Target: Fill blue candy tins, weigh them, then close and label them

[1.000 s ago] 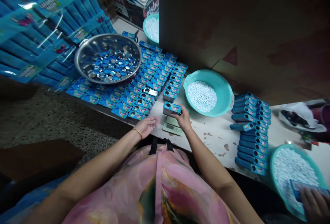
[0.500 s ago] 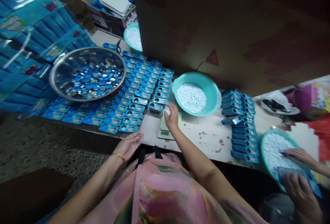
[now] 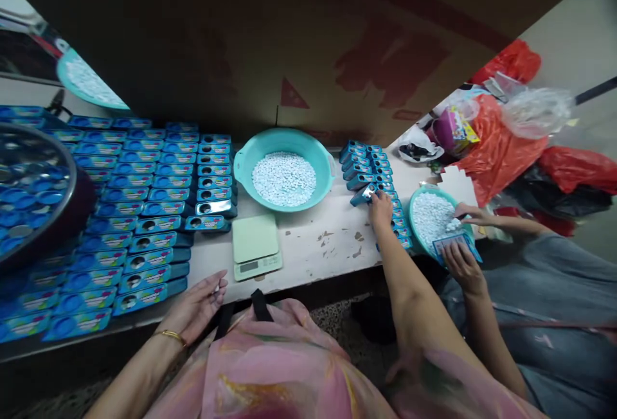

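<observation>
My right hand (image 3: 382,210) reaches to the right-hand stack and grips the end of a small blue box (image 3: 362,195) that lies askew there. Near the table's front edge, my left hand (image 3: 205,300) is turned palm up with fingers curled round a small white piece (image 3: 216,289). Between my hands sits a pale green digital scale (image 3: 256,239) with nothing on its pan. Behind it stands a teal basin (image 3: 324,195) of white pellets (image 3: 284,178). Rows of printed blue boxes (image 3: 161,225), several with a round opening, cover the table at left.
A metal bowl (image 3: 80,197) of blue and silver discs stands far left. A large cardboard box (image 3: 216,40) walls off the back. At right, a co-worker's hands (image 3: 461,265) work over another teal basin (image 3: 413,223). Red plastic bags (image 3: 504,149) lie beyond.
My right hand has left the scale and moved right to the blue box in the stack. My left hand's fingers have curled. The view has swung to the right.
</observation>
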A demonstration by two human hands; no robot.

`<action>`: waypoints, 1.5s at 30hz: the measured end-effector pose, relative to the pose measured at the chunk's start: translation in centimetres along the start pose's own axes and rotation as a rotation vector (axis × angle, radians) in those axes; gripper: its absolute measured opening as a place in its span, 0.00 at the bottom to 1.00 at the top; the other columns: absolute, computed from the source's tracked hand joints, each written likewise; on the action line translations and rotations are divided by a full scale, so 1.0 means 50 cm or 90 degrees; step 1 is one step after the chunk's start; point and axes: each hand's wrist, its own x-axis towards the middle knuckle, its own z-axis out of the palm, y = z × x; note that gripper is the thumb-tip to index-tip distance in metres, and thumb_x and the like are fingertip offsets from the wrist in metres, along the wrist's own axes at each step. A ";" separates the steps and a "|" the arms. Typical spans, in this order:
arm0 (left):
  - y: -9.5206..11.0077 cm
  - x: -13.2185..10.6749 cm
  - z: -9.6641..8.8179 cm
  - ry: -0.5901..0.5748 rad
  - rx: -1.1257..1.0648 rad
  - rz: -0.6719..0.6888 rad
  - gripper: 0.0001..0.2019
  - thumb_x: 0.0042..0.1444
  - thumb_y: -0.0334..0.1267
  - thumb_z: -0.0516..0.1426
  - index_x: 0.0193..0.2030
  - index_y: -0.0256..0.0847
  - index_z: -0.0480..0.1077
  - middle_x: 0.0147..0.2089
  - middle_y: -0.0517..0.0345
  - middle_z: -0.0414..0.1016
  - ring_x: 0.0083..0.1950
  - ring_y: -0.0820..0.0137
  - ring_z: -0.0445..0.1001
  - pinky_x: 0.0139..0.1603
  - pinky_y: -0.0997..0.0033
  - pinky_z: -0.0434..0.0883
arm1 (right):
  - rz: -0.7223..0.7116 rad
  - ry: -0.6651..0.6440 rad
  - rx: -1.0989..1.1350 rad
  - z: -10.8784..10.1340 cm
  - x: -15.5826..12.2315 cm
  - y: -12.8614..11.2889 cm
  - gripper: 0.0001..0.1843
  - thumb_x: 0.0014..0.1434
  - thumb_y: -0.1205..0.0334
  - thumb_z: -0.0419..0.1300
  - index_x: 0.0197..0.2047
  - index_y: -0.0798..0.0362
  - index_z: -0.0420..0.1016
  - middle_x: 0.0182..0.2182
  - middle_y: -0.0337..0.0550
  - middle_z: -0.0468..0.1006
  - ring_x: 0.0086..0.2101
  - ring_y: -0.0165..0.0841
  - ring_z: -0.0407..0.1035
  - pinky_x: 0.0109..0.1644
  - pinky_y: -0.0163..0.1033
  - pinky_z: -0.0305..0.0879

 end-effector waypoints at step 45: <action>-0.052 -0.091 0.014 -0.120 -0.198 -0.134 0.10 0.54 0.31 0.50 0.40 0.31 0.70 0.36 0.48 0.74 0.37 0.70 0.72 0.45 0.67 0.67 | -0.756 -0.332 0.410 -0.017 -0.494 -0.487 0.08 0.58 0.62 0.50 0.37 0.52 0.70 0.35 0.44 0.70 0.36 0.32 0.63 0.40 0.36 0.63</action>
